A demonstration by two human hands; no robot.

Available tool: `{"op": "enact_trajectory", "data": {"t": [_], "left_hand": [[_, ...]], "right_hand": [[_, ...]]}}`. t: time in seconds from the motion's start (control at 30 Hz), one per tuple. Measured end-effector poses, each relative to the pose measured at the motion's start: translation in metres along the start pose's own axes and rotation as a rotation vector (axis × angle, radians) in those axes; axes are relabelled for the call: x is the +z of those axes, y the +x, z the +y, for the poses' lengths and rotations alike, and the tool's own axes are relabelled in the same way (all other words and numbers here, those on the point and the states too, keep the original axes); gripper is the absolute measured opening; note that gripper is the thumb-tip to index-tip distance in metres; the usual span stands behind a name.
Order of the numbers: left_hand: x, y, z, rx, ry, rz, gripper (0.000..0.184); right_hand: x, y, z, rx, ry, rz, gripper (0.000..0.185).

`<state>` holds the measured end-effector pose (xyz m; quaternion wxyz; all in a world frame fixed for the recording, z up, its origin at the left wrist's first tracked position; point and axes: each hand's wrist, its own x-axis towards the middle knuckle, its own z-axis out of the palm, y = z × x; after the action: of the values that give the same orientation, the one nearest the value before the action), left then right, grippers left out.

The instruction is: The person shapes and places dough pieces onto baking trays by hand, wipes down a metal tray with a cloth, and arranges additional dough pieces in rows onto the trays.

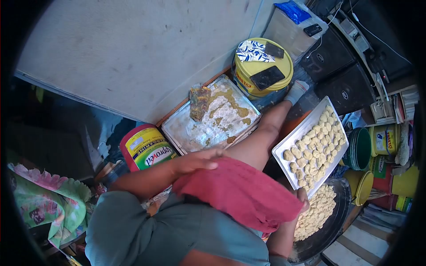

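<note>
A red cloth (242,186) hangs stretched across my lap between my two hands. My left hand (197,162) grips its upper left end, thumb on top. At its lower right corner my right hand (302,200) is closed on the cloth, fingers partly hidden. Just beyond the right hand, a white tray (280,153) holds many small pale dough pieces (317,148). Below that tray, a wide black basin (344,199) contains a heap of similar pieces (317,213). Ahead of my left hand lies a metal tray (177,128) smeared with white and brown residue, with a brown patterned packet (199,103) on it.
A red margarine bucket (148,148) stands left of my left arm. Farther ahead, a yellow-lidded bucket (262,66) carries phones and a patterned cloth. Black speakers (346,91) and several stacked buckets (384,139) line the right side. A pale wall (124,53) rises ahead on the left.
</note>
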<state>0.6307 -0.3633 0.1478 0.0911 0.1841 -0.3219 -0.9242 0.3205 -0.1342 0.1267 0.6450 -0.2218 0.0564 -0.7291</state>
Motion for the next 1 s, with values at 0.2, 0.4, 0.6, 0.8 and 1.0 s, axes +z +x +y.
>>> {"op": "enact_trajectory", "data": {"t": [0.2,0.4,0.6,0.8,1.0], "left_hand": [[-0.136,0.051,-0.075,-0.171,1.408,0.058,0.036],[-0.225,0.064,-0.084,-0.028,1.240,0.896,0.061],[-0.244,0.131,-0.063,0.090,1.230,1.308,0.078],[-0.268,0.164,-0.038,-0.013,1.043,1.229,0.040],[-0.135,0.124,-0.005,0.380,0.804,0.605,0.050]], "right_hand": [[-0.021,-0.012,-0.002,0.568,-1.575,0.773,0.032],[-0.016,0.014,0.047,0.476,-1.713,0.254,0.038],[-0.008,0.058,0.047,0.403,-1.874,0.138,0.039],[-0.008,0.083,0.042,0.539,-1.730,0.233,0.032],[-0.042,0.147,0.064,0.341,-1.436,0.421,0.064]]}}
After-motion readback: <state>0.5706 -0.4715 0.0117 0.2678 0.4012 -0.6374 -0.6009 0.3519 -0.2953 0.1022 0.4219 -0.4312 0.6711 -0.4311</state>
